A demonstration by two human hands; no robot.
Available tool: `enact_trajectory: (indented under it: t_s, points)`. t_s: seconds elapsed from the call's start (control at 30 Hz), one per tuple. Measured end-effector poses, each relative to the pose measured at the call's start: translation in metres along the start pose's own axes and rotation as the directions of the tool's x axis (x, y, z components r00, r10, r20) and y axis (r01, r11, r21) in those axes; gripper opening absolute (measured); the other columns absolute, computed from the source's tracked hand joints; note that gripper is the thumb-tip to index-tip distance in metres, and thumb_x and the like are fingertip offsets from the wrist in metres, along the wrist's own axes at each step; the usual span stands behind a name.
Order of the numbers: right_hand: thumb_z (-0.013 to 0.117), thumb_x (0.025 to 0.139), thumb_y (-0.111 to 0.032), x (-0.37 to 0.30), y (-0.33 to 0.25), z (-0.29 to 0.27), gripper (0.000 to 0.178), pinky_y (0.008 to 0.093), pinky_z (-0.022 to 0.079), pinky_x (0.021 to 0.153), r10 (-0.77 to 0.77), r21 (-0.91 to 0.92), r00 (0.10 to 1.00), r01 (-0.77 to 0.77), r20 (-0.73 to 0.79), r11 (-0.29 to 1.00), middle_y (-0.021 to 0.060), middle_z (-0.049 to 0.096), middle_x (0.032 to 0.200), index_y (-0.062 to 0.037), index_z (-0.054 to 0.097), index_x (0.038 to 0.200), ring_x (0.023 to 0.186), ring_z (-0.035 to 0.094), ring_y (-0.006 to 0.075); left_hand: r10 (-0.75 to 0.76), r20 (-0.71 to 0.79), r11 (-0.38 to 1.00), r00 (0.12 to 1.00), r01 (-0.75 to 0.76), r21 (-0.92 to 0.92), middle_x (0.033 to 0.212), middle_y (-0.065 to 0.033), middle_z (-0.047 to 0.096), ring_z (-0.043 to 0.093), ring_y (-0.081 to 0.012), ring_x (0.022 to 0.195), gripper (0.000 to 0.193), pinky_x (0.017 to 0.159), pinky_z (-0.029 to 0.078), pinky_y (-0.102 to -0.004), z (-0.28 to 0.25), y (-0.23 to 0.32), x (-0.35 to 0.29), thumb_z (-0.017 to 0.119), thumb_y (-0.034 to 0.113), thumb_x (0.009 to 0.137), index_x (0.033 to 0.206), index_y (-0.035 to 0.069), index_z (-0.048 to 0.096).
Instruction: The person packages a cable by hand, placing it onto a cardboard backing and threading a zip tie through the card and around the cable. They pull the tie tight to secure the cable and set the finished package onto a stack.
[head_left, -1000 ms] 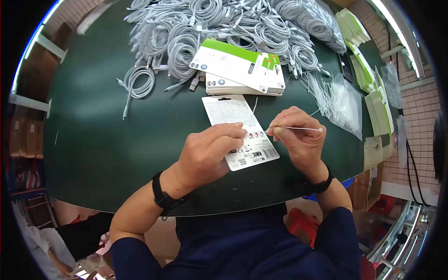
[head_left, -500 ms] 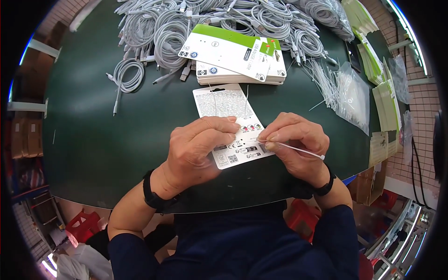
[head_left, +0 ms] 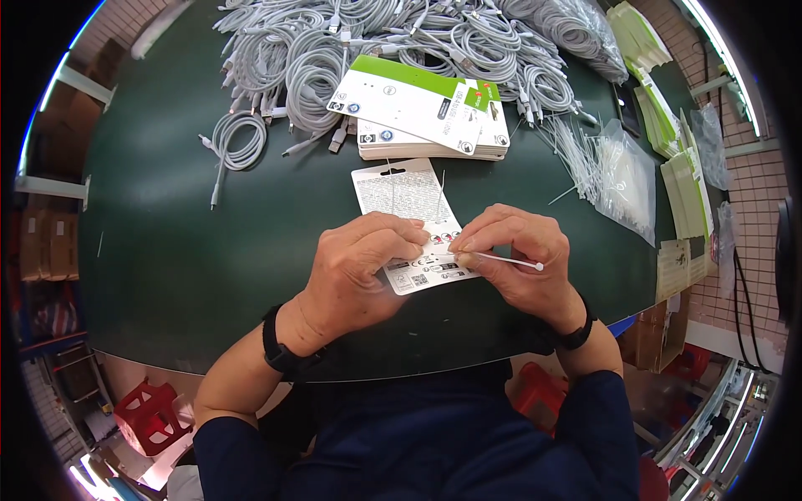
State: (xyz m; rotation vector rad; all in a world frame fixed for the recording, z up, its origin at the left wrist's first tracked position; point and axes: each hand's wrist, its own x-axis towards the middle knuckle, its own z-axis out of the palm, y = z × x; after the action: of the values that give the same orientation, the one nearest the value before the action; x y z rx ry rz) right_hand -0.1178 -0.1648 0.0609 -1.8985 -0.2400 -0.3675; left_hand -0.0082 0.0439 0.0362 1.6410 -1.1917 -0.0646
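Note:
A white packaging card [head_left: 409, 177], printed side up with a hanging slot at its far end, lies on the green table in front of me. My left hand [head_left: 359, 260] is closed on the card's left edge, fingertips pressed onto its face. Between the thumb and fingers of my right hand [head_left: 522, 255] is a white cable tie [head_left: 511, 261], its head pointing right. The tie's thin end meets the card's lower part; whether it passes through a hole is hidden by my fingertips. Two more thin white tie ends stand up from the card's upper half.
A stack of green-and-white cards [head_left: 418, 104] lies beyond the card. Behind it spreads a heap of coiled grey USB cables [head_left: 317, 83]; one coiled cable [head_left: 242, 142] lies apart at left. Loose cable ties [head_left: 572, 154] and a clear bag of ties [head_left: 626, 188] sit at right, near more green cards [head_left: 687, 196].
My right hand has moved left, closer to my left hand, and less of the cable tie sticks out past my fingers. The whole view has shifted slightly.

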Motion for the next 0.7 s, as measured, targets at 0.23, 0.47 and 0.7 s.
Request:
enact_trajectory:
  t_s: [0.23,0.47,0.7]
  points:
    - [0.081,0.081,0.002,0.006,0.002,-0.002,0.013,0.029,0.055,0.069,0.062,-0.02,0.996,-0.061,0.071,0.998,0.0113,0.075,0.089,-0.0025,0.072,0.09,0.08,0.07,0.0183,-0.026,0.022,1.0,0.999,0.026,-0.007,0.099,-0.0133,0.076,0.076,-0.029,0.1,0.028,0.083,0.061,-0.0352,-0.001,-0.001,-0.001,0.09,0.004,0.07,0.085,0.004,0.067]
    - [0.083,0.078,0.001,0.017,0.004,-0.007,0.014,0.0273,0.052,0.071,0.146,0.033,0.969,-0.155,0.199,0.987,0.0074,0.074,0.087,-0.0041,0.076,0.089,0.082,0.07,0.0167,-0.002,0.029,0.999,1.0,0.001,0.055,0.097,-0.0114,0.077,0.076,-0.0285,0.098,0.028,0.081,0.061,-0.0348,-0.001,0.001,0.001,0.089,0.004,0.068,0.084,0.005,0.067]
    - [0.08,0.083,0.001,0.037,-0.007,-0.018,0.009,0.0245,0.049,0.07,0.417,0.248,0.802,-0.548,0.427,0.799,0.0044,0.069,0.087,-0.0007,0.075,0.09,0.078,0.064,0.0111,0.154,0.031,0.959,0.988,-0.157,0.235,0.092,-0.0082,0.076,0.076,-0.0272,0.091,0.028,0.073,0.06,-0.0327,-0.011,0.021,0.014,0.089,0.004,0.067,0.086,0.007,0.069]
